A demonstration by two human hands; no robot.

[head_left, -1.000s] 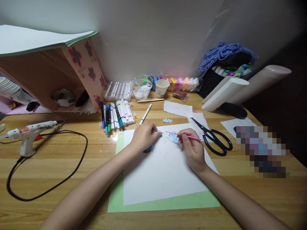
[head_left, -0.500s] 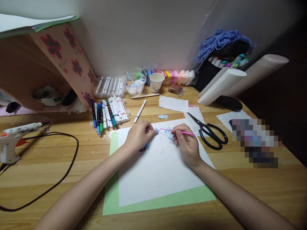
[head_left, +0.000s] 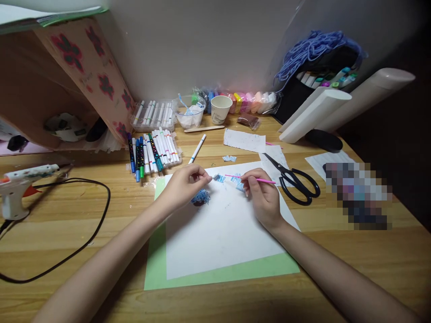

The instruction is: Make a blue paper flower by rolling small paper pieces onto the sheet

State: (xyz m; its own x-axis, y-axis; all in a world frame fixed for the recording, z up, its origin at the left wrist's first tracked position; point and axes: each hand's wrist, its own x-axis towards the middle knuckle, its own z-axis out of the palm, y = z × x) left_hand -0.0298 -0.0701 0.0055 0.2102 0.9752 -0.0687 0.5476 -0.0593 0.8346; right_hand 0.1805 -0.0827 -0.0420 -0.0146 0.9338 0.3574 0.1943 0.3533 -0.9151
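Note:
My right hand (head_left: 261,195) grips a thin pink stick (head_left: 266,181), which points left over the white paper (head_left: 215,242). Blue-and-white striped paper scraps (head_left: 236,178) lie by its fingers and under the stick's tip. Thumb and forefinger of my left hand (head_left: 185,186) are pinched together beside a small grey-blue bit (head_left: 216,177); whether they hold it is unclear. Just below that hand sits a fluffy blue cluster (head_left: 201,196) with a dark brown base. Green paper (head_left: 222,279) shows under the white sheet.
Black-handled scissors (head_left: 292,179) lie right of the paper on white strips. Markers (head_left: 156,152), a paper cup (head_left: 221,110) and a clear bowl (head_left: 189,117) stand behind. On the left are a glue gun (head_left: 20,184) and its looped cord (head_left: 107,211).
My left hand has drawn back slightly left from the scraps, showing more of the blue cluster. The right hand keeps the pink stick nearly in place. The view has tilted slightly.

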